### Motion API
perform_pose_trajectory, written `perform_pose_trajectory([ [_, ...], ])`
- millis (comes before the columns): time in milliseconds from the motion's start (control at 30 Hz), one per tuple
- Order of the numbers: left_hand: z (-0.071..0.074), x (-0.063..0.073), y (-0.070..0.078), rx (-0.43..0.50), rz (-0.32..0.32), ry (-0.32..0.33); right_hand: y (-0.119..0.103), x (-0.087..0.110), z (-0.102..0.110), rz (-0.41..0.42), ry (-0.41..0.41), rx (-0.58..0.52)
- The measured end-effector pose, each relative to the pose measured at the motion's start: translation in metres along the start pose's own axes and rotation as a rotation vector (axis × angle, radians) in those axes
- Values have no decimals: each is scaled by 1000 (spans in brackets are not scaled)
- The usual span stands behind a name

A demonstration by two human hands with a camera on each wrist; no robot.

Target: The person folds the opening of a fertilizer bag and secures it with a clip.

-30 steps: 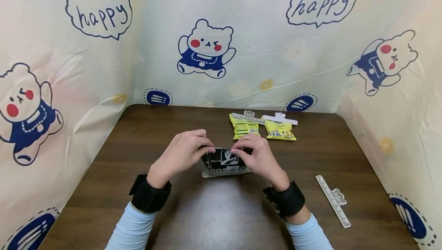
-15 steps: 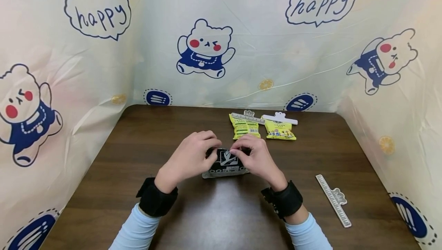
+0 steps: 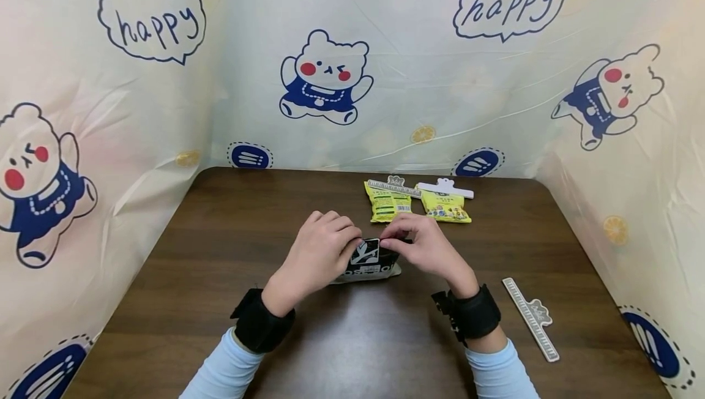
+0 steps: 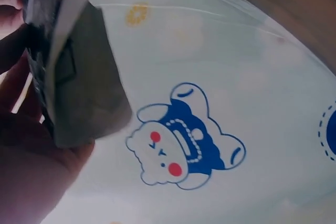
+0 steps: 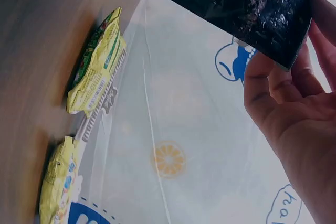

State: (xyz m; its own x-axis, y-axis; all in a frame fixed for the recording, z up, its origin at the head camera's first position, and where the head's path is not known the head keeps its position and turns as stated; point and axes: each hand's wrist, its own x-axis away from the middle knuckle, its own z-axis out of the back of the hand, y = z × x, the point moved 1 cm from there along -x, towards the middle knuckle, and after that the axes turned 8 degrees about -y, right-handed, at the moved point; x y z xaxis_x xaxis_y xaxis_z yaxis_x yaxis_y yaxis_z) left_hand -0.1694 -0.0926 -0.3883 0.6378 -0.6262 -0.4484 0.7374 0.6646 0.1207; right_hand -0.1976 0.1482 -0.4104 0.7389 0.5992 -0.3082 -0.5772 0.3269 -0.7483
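A black bag with white print (image 3: pixel 368 262) stands at the middle of the table, its pale base resting on the wood. My left hand (image 3: pixel 319 252) pinches its top edge near the left side and covers that corner. At the right end of the same edge, my right hand (image 3: pixel 426 245) pinches with thumb and fingers. The left wrist view shows the bag's grey underside (image 4: pixel 86 87) close by, beside the left fingers. In the right wrist view, the dark, shiny bag (image 5: pixel 236 9) reaches into my right hand (image 5: pixel 294 114).
Behind the right hand lie two yellow snack packets (image 3: pixel 388 204) (image 3: pixel 446 208), each with a long sealing clip across its top, one grey (image 3: pixel 393 188) and one white (image 3: pixel 445 189). A loose grey clip (image 3: pixel 531 319) lies at the right. A printed cloth (image 3: pixel 330 154) hangs around the table.
My left hand has slid right along the bag's top edge and now covers its left part. My right hand has shifted slightly right. The packets and loose clip have stayed put.
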Motion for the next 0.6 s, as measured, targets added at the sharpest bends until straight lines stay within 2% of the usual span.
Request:
perform_pose_trajectory([
  [167, -6, -1, 6, -23, 8, 19, 0, 0, -1, 14, 10, -8],
  [367, -10, -1, 6, -52, 25, 23, 2, -1, -4, 39, 37, -6],
  [600, -9, 0, 4, -32, 84, 2, 7, 4, 5, -54, -3, -17],
])
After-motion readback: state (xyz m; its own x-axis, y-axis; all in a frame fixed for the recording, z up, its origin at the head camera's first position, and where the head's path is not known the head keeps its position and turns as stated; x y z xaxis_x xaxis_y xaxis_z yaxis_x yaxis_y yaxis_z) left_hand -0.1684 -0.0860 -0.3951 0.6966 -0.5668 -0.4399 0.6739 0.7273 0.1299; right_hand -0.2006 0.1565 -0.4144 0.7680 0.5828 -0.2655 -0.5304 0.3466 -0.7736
